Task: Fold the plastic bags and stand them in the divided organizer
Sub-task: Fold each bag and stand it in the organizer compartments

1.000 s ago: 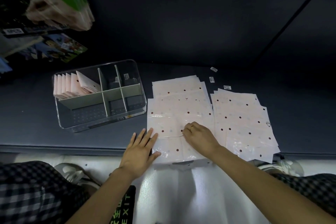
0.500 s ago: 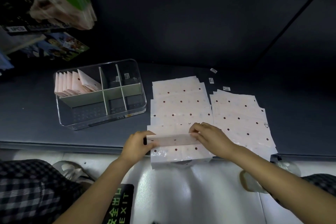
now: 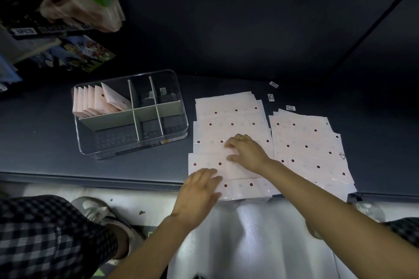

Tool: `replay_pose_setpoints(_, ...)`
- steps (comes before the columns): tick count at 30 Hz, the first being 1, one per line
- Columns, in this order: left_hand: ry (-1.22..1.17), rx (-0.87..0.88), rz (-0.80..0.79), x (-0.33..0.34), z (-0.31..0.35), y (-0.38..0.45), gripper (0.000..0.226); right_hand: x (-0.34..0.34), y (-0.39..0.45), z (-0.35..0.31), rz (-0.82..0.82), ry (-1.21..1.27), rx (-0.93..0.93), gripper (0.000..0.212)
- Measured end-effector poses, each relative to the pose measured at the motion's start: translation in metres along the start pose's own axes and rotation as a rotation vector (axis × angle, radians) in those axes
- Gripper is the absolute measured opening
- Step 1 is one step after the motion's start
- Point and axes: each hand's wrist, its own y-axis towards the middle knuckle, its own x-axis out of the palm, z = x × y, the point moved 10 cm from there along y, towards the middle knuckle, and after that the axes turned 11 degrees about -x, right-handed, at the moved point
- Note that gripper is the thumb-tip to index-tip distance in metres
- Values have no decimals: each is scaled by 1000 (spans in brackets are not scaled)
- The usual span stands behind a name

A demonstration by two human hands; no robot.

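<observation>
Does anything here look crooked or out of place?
Mostly tidy. In the clear divided organizer, the rightmost folded pink bag leans sideways against its upright neighbours, and three small barcode stickers lie loose behind the flat bags.

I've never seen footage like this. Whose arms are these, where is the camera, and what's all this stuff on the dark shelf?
No machine here: these are a person's bare arms, filmed by a camera worn on their head, looking down. The left hand and right hand press flat on the top bag of a stack of pale dotted plastic bags, folding it; neither has a closed grip on anything. A second stack lies to the right. To the left stands a clear divided organizer, with folded bags upright in its far-left compartment.
</observation>
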Motion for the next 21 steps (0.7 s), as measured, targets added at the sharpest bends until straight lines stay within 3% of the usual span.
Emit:
replay_pose_setpoints(6,48,-22,-151,28,-10,-6,43,18,15,0,-140,26,60,44)
replay_pose_setpoints(9,18,-60,-236,39,-15,-7,47,27,22,2,-261,-60,89,28)
replay_pose_setpoints(13,-74,-109,-180,29,-21,-2,37,26,21,-3,-302,-87,49,10)
replay_pose_setpoints(16,-253,-311,-11,-5,-38,9,19,7,2,-2,-187,189,75,14)
replay_pose_setpoints(19,-556,-588,180,-40,-61,14,7,-20,-31,0,44,583,153,12)
replay_pose_setpoints(21,-828,-738,139,-42,-66,17,7,-31,-57,-2,210,816,215,12)
